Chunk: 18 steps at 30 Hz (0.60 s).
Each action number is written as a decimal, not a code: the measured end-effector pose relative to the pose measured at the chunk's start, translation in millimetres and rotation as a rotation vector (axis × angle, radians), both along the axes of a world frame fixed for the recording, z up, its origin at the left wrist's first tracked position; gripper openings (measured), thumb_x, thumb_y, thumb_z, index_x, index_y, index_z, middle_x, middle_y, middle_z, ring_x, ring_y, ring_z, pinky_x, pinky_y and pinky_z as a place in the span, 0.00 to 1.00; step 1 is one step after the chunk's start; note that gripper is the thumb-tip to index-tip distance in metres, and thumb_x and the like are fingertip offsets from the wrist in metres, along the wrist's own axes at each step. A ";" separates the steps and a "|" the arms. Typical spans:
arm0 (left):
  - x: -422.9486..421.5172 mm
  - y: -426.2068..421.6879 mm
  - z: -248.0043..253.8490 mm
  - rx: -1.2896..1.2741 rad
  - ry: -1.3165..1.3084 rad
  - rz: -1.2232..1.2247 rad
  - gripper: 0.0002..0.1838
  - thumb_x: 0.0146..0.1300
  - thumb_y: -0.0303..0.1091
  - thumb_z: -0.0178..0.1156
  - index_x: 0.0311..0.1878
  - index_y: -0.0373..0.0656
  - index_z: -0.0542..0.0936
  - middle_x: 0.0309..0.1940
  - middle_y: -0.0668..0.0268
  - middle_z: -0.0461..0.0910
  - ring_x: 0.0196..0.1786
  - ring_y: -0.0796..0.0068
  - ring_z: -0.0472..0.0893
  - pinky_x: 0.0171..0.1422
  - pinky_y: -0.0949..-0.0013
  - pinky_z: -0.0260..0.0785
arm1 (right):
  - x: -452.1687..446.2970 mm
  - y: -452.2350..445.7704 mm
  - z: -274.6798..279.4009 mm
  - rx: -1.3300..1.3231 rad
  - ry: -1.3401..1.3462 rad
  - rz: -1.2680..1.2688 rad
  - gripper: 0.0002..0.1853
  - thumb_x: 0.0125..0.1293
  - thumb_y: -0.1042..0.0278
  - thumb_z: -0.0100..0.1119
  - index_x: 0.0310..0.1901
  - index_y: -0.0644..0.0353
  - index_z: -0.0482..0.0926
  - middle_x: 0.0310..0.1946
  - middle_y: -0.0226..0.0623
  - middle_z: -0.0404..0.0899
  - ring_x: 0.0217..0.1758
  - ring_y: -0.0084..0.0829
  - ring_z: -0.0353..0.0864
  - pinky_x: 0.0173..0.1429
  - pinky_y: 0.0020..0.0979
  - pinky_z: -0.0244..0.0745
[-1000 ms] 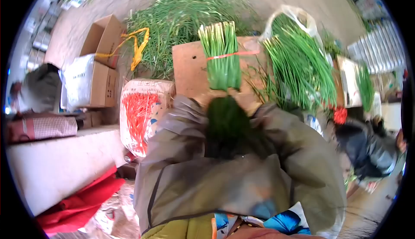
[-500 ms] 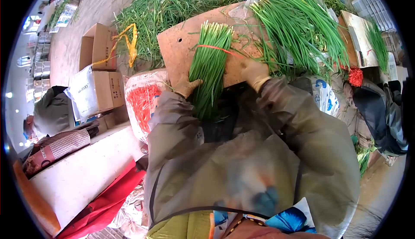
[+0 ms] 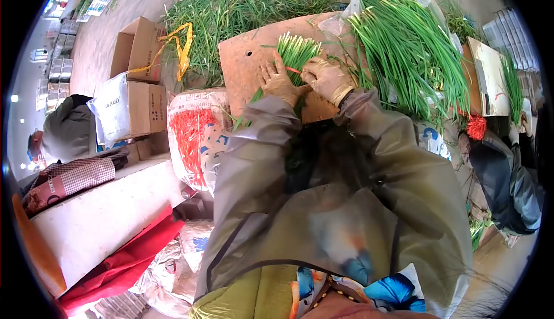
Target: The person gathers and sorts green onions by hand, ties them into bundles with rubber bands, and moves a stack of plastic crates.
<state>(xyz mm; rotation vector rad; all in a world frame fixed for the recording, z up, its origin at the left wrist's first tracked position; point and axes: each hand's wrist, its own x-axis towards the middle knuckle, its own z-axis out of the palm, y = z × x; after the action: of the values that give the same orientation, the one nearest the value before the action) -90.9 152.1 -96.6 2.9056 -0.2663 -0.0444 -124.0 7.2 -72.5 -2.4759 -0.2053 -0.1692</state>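
Observation:
A bunch of green chives point(image 3: 297, 50) lies on a brown board point(image 3: 248, 68), pale cut ends pointing away from me. A red tie point(image 3: 293, 69) crosses the bunch. My left hand point(image 3: 281, 83), in a thin translucent glove, lies over the bunch's left side with its fingers stretched and spread. On the right, my gloved right hand point(image 3: 327, 80) is closed, its fingertips pinching the red tie close to the bunch. The lower part of the bunch is hidden under my hands and sleeves.
Loose chives point(image 3: 404, 53) are heaped in a plastic bag at the right; more greens point(image 3: 231, 7) lie behind the board. A sack with red ties point(image 3: 190, 140) and cardboard boxes point(image 3: 144, 102) stand left. Another person's sleeve point(image 3: 519, 174) shows at far right.
My left hand has moved up the bunch from its lower left side and spread its fingers. My right hand has moved left, close against the bunch, with the red tie.

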 end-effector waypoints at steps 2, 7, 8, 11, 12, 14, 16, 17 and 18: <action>-0.1 -8.7 -24.4 -0.056 -0.107 0.137 0.69 0.26 0.64 0.69 0.70 0.47 0.40 0.65 0.53 0.56 0.69 0.53 0.53 0.70 0.53 0.45 | 6.4 12.0 -16.8 0.765 0.317 0.027 0.13 0.63 0.58 0.49 0.34 0.60 0.77 0.28 0.35 0.75 0.33 0.32 0.74 0.39 0.31 0.68; -4.5 -17.9 -21.8 -0.068 -0.278 0.311 0.69 0.21 0.64 0.71 0.68 0.43 0.48 0.60 0.52 0.63 0.63 0.55 0.63 0.64 0.55 0.56 | -24.5 11.8 -44.7 1.403 0.412 -0.147 0.11 0.63 0.65 0.49 0.29 0.64 0.75 0.22 0.28 0.71 0.24 0.19 0.68 0.29 0.21 0.61; -7.3 -20.9 -20.3 -0.076 -0.301 0.321 0.68 0.22 0.64 0.71 0.67 0.43 0.49 0.60 0.53 0.64 0.63 0.55 0.64 0.64 0.55 0.57 | -29.7 15.3 -39.6 1.393 0.430 -0.225 0.10 0.62 0.67 0.47 0.29 0.62 0.75 0.21 0.32 0.72 0.24 0.23 0.69 0.29 0.25 0.62; -11.8 -24.8 -24.3 -0.094 -0.281 0.324 0.67 0.22 0.64 0.71 0.67 0.43 0.51 0.60 0.53 0.64 0.62 0.55 0.65 0.62 0.56 0.58 | 17.4 56.7 16.6 1.055 0.236 -0.138 0.10 0.59 0.65 0.49 0.33 0.62 0.76 0.24 0.37 0.75 0.28 0.29 0.73 0.33 0.30 0.66; -12.7 -24.2 -25.3 -0.098 -0.277 0.326 0.66 0.22 0.63 0.71 0.66 0.43 0.52 0.60 0.54 0.65 0.61 0.55 0.65 0.62 0.56 0.59 | 36.9 80.0 34.6 0.940 0.227 -0.119 0.11 0.58 0.64 0.49 0.35 0.62 0.77 0.27 0.38 0.77 0.30 0.29 0.75 0.35 0.31 0.68; -13.2 -26.1 -24.2 -0.104 -0.275 0.311 0.65 0.22 0.63 0.71 0.66 0.43 0.53 0.60 0.54 0.65 0.61 0.55 0.66 0.61 0.57 0.60 | 78.3 143.2 36.0 0.716 0.222 -0.134 0.15 0.55 0.62 0.51 0.40 0.61 0.77 0.33 0.43 0.80 0.34 0.38 0.79 0.38 0.37 0.72; -14.5 -26.0 -23.3 -0.107 -0.265 0.320 0.64 0.22 0.63 0.72 0.65 0.43 0.54 0.59 0.54 0.66 0.60 0.55 0.67 0.60 0.57 0.61 | 98.4 174.3 57.3 0.696 0.292 -0.024 0.16 0.59 0.56 0.49 0.36 0.61 0.76 0.31 0.47 0.76 0.34 0.48 0.76 0.39 0.41 0.70; -14.9 -26.1 -23.6 -0.112 -0.252 0.326 0.64 0.22 0.63 0.72 0.65 0.43 0.55 0.59 0.55 0.66 0.60 0.55 0.68 0.60 0.57 0.61 | 101.9 185.4 59.9 0.705 0.268 0.040 0.17 0.60 0.53 0.49 0.35 0.61 0.76 0.31 0.47 0.75 0.34 0.48 0.76 0.39 0.42 0.70; -14.3 -26.0 -22.0 -0.119 -0.240 0.334 0.63 0.22 0.63 0.72 0.65 0.43 0.56 0.59 0.55 0.66 0.59 0.55 0.68 0.60 0.58 0.62 | 97.1 190.7 77.1 0.650 0.064 0.200 0.17 0.61 0.52 0.49 0.34 0.60 0.76 0.32 0.46 0.75 0.34 0.47 0.77 0.39 0.41 0.71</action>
<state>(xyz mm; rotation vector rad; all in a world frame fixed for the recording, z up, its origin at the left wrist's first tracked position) -105.2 126.0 -118.6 2.7930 0.1752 0.3633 -26.9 198.0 4.6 -1.8006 -0.3126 -0.0570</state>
